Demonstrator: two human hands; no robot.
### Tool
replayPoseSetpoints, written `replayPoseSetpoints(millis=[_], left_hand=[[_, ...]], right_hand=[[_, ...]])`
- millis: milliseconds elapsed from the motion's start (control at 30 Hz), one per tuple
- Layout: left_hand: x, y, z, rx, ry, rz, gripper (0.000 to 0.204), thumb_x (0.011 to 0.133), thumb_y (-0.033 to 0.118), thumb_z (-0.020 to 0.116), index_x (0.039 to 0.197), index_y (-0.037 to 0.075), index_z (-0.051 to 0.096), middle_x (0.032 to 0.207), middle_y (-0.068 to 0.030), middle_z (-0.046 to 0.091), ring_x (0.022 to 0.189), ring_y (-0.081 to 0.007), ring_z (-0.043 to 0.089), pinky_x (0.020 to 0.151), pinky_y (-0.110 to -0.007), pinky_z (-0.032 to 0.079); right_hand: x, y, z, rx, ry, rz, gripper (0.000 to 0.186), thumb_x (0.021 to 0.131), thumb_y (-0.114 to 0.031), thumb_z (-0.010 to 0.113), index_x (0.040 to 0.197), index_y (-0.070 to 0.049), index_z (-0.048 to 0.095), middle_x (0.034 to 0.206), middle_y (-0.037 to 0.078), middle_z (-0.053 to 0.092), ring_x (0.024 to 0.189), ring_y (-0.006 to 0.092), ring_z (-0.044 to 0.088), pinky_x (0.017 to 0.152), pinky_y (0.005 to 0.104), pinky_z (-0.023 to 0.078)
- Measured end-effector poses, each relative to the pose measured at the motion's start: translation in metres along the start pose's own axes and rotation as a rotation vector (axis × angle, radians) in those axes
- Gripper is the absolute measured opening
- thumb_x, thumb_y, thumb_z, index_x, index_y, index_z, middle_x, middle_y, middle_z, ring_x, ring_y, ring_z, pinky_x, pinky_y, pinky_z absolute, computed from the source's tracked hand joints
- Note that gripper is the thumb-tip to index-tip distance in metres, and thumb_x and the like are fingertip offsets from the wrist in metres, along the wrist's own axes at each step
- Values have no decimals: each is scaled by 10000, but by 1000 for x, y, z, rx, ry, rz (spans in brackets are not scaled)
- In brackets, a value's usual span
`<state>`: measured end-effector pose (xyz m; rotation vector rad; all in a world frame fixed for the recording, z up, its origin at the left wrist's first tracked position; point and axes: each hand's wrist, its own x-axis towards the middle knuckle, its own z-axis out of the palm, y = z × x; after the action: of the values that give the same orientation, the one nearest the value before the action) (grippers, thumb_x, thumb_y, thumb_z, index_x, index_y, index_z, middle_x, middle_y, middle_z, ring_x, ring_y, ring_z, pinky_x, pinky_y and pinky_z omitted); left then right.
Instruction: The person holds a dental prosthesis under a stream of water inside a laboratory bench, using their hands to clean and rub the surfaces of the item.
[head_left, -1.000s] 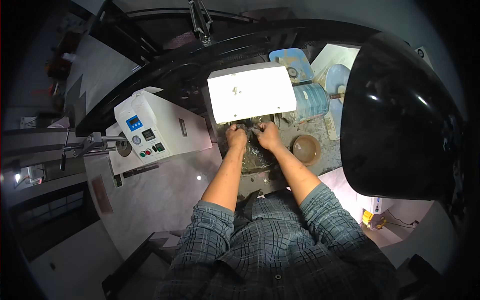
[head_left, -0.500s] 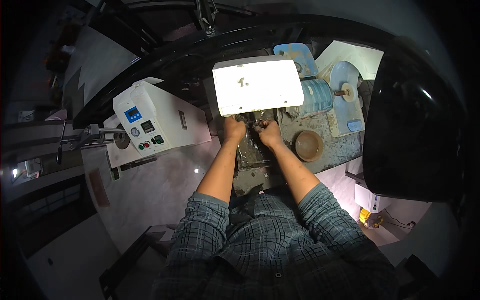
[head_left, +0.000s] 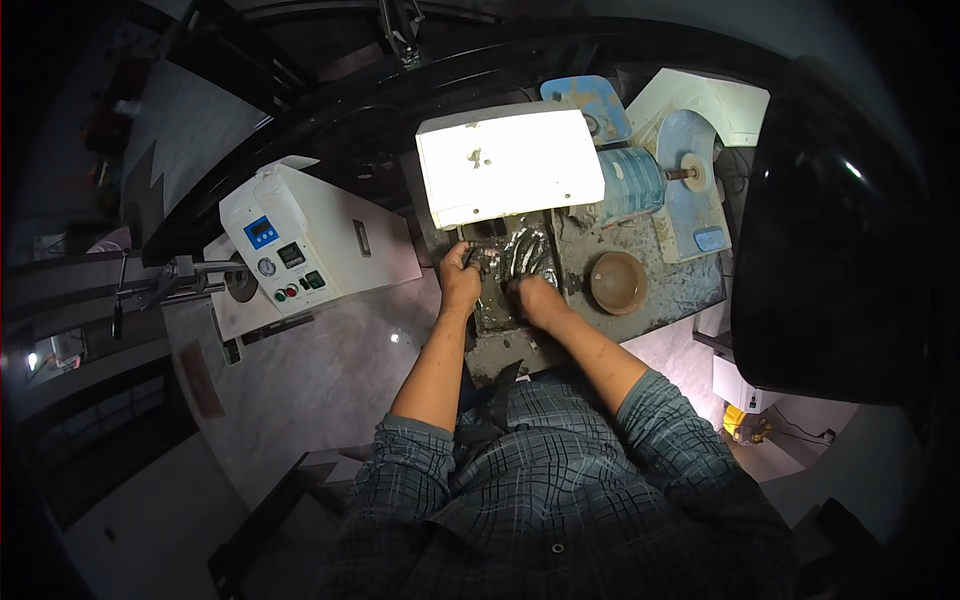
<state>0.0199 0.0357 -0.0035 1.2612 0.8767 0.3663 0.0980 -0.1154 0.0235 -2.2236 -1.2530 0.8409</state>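
Observed from the room: both hands are at a muddy, wet tray (head_left: 497, 318), which lies between and beneath them. The left hand (head_left: 461, 277) is half curled at the tray's left edge; whether it pinches anything cannot be told. The right hand (head_left: 540, 302) is bent down over the tray's right side, fingertips hidden, grip undetermined. Just beyond both hands stands a brightly lit white housing (head_left: 510, 165). A brown bowl (head_left: 618, 307) sits near the right hand, on its right; a bluish water bottle (head_left: 634, 184) lies farther out. Assessment: the surface looks slippery, so short, light strokes, a steadying left hand and fingers clear of the housing's underside are advisable.
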Motion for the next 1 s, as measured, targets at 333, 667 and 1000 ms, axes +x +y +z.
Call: replayPoseSetpoints(millis=[333, 667, 1000], left_hand=[[2, 11, 15, -78, -39, -82, 264, 731, -145, 460, 912, -14, 601, 788, -27, 613, 726, -108, 551, 655, -236, 427], [24, 21, 38, 51, 172, -159, 389, 671, -139, 390, 978, -49, 613, 801, -69, 613, 650, -113, 541, 559, -237, 429], [35, -16, 28, -246, 82, 26, 457, 682, -162, 363, 1051, -21, 591, 831, -62, 636, 647, -119, 578, 589, -234, 458]], right_hand=[[23, -13, -35, 470, 337, -15, 363, 752, -66, 584, 1103, 24, 607, 922, 234, 657, 812, 238, 665, 744, 318, 482], [55, 3, -21, 430, 367, 340, 237, 798, -116, 646, 969, 47, 664, 969, 247, 643, 941, 349, 638, 843, 373, 480], [49, -4, -14, 528, 414, 289, 215, 805, -111, 647, 973, 21, 672, 899, 227, 661, 860, 324, 665, 776, 360, 492]])
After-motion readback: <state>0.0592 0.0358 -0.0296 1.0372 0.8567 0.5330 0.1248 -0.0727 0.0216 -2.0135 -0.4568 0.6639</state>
